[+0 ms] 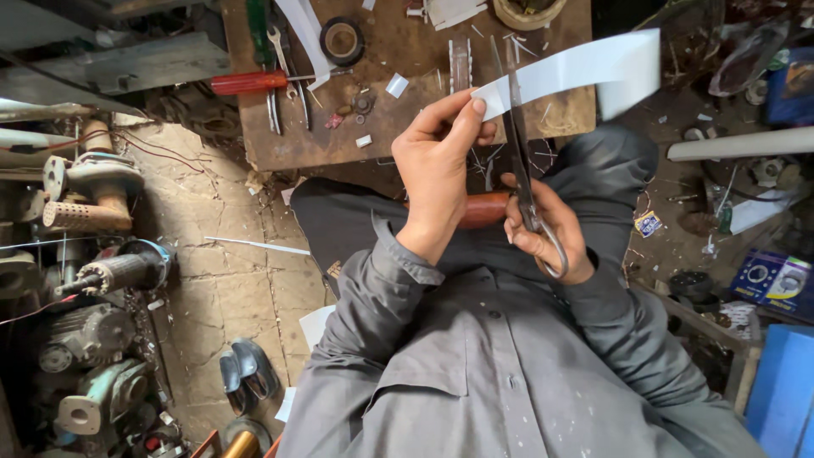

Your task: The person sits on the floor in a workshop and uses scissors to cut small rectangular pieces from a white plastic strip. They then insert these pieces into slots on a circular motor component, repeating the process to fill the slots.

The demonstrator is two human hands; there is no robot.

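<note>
My left hand pinches the near end of a long white paper strip between thumb and fingers. The strip runs up to the right over the wooden board. My right hand grips the handles of metal scissors, whose blades point away from me and cross the strip just right of my left fingertips. A brown rounded handle lies on my lap between the hands. I wear a grey jacket and sit on the ground.
A wooden board ahead holds a red-handled screwdriver, wrenches, a tape roll, paper scraps and a small metal file. Old electric motors crowd the left. A white pipe and blue boxes lie right.
</note>
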